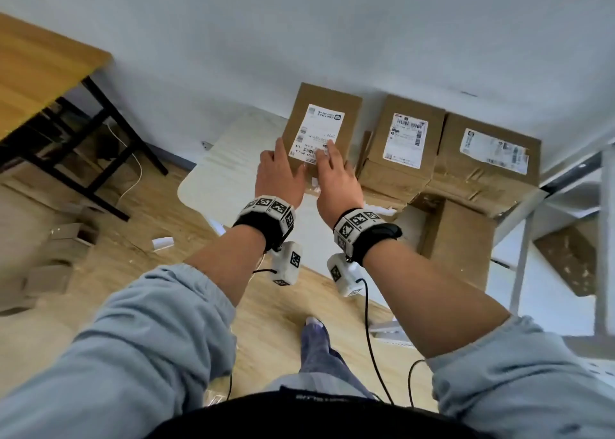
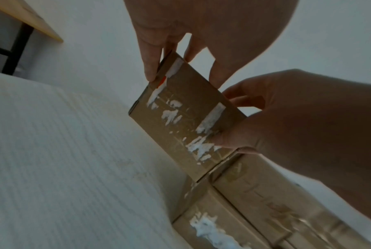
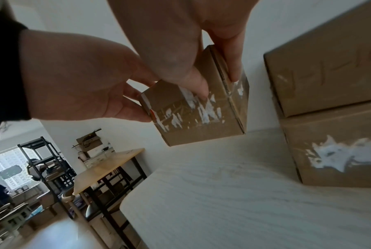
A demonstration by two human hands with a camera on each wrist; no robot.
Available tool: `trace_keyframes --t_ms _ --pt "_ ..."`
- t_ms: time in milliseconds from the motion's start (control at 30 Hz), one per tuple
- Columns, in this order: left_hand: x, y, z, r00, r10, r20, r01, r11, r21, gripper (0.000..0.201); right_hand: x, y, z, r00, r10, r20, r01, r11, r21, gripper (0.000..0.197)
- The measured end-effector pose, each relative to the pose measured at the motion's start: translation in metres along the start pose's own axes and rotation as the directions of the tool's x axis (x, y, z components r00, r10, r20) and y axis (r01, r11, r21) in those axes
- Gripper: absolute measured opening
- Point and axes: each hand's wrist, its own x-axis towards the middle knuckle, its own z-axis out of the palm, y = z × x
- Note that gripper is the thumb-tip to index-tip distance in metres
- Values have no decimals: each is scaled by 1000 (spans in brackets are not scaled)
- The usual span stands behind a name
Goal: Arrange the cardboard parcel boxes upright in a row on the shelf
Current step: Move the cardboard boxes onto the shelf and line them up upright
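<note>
**Both hands hold a small parcel box over the shelf board**

The left hand (image 1: 279,175) and the right hand (image 1: 336,179) together grip one small cardboard parcel box (image 1: 322,132), fingers curled around its near end from either side. In the wrist views the left hand's fingers (image 2: 152,67) pinch one edge and the right hand's thumb (image 3: 199,87) presses the face smeared with torn label scraps. The box carries a white shipping label (image 1: 317,134) on its upper face. It is tilted, raised off the pale shelf board (image 1: 226,169), over the middle of the board near the wall-side edge.

Toward the right end of the board two larger parcel boxes stand side by side and touching: the middle box (image 1: 404,142) and the right-hand box (image 1: 489,154), each labelled on top. The held box is just beside the middle box; whether they touch cannot be told. A wooden table (image 1: 36,72) stands well off to the left.
</note>
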Motion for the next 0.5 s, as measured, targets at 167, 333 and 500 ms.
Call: trace_keyframes --t_ms 167,333,500 --pt "70 -5 48 993 -55 108 50 998 47 69 66 26 27 991 83 106 -82 997 -10 87" --pt "102 -9 95 970 -81 228 67 995 67 70 99 52 55 969 175 174 -164 984 -73 84" --pt "105 -20 113 964 -87 251 60 992 115 70 108 57 72 956 182 228 -164 982 -97 88"
